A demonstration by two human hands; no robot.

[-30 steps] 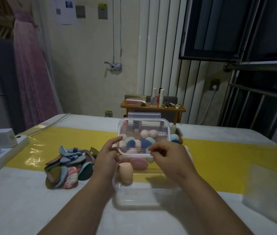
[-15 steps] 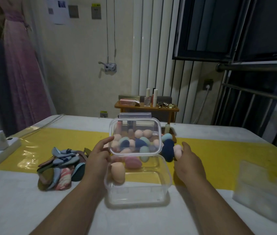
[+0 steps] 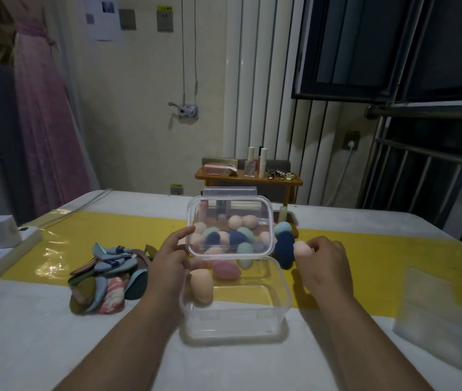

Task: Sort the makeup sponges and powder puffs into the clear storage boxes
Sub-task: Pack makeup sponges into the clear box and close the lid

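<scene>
Sponges (image 3: 225, 270) in a clear box (image 3: 238, 320), lid (image 3: 224, 210) up.
Left hand (image 3: 169, 261) grips the lid's edge; right hand (image 3: 326, 266) pinches a pink sponge (image 3: 302, 249) beside the box.

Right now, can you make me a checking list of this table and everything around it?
Surface: white table with a yellow strip.
Job's things: clear box, lid up, sponges inside; sponge pile behind; puffs heaped left.
Clutter: blurry clear object at right.
Hands: left hand holds the lid; right hand pinches a peach sponge.
Cables: power strip at left; wall plug with cord.
Surroundings: shelf with bottles, pink dress, dark window.
</scene>
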